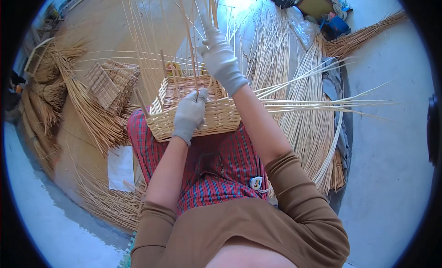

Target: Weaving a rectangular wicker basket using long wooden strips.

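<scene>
A half-woven wicker basket (216,118) rests across my lap, with long upright rods (191,47) rising from its walls. My left hand (189,115), in a light grey glove, is closed at the near rim, where a brown rod meets the thumb. My right hand (221,58), also gloved, is raised above the basket's right part. Its fingers are closed around thin wicker strands; exactly which ones is hard to make out. Loose pale strands (322,103) stick out from the basket's right side. The far wall is partly behind my hands.
A large bundle of pale wicker rods (301,111) lies at the right. To the left are woven mats (108,86), a brown rod bundle (92,111) and a white cloth (120,168). A blue container (336,27) and plastic bag (301,26) sit at the far right.
</scene>
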Motion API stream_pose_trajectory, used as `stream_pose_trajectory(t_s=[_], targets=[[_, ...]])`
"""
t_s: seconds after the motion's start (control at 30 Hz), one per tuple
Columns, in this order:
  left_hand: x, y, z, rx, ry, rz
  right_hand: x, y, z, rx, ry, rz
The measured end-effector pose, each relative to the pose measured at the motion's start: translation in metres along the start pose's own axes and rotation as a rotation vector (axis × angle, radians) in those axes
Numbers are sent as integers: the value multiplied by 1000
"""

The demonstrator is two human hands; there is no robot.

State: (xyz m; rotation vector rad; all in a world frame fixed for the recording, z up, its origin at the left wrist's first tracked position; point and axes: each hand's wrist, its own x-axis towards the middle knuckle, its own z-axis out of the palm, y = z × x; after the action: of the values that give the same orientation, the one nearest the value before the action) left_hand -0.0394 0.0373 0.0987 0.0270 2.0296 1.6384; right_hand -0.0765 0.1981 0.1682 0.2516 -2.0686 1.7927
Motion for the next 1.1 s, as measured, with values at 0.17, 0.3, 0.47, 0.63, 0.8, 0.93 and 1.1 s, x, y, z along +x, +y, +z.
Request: stream_pose_trajectory(t_s=[0.17,0.3,0.47,0.63,0.8,0.93,1.1], targets=[[8,1,-5,-12,0,-65,-111,-38,-29,-106,577,259],[-2,-6,0,-124,-28,51,-188,-29,-24,-396,64,591],[-40,-53,-40,-56,578,614,-121,48,0,-1250,110,-223],[-11,-48,-118,-95,190,192,-52,19,-9,-1254,-68,-236],[-21,41,-108,-97,13,775,-5,-35,-69,-1494,196,-408],[-73,69,-71,353,-135,719,-48,-42,-112,-1169,342,-476],[-121,44,-37,699,-146,1054,-122,-30,-134,-1032,405,-476]])
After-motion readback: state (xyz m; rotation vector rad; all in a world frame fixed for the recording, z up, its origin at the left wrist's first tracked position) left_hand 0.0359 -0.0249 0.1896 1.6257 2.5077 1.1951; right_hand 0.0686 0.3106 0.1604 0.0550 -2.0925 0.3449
